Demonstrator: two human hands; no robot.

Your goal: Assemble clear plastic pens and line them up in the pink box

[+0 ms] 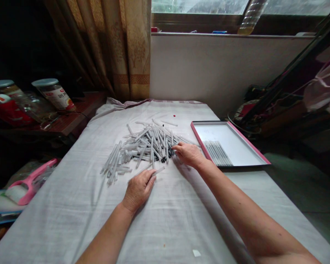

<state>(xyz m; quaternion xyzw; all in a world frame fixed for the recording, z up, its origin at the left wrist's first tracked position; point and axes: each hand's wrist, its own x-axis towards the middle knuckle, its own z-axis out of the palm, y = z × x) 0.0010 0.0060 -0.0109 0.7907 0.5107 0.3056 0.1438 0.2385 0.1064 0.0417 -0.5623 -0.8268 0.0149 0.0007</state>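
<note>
A heap of clear pen barrels (151,141) lies across the cloth-covered table, with small black pen parts (163,160) mixed in along its near side. My left hand (140,187) is closed around a translucent pen barrel (160,170), whose end pokes out past the thumb and forefinger. At the heap's right edge, my right hand (187,153) has its fingertips pinched together beside dark pieces; what they grip is too small to make out. To the right of that hand, a shallow pink-edged box lid (247,146) holds a row of pens (217,153) laid side by side.
A small red piece (174,116) lies beyond the heap, and a white scrap (196,253) near the front. Left of the table are lidded jars (55,94) and pink scissors (30,183). A curtain (132,55) and a wall (192,69) stand behind.
</note>
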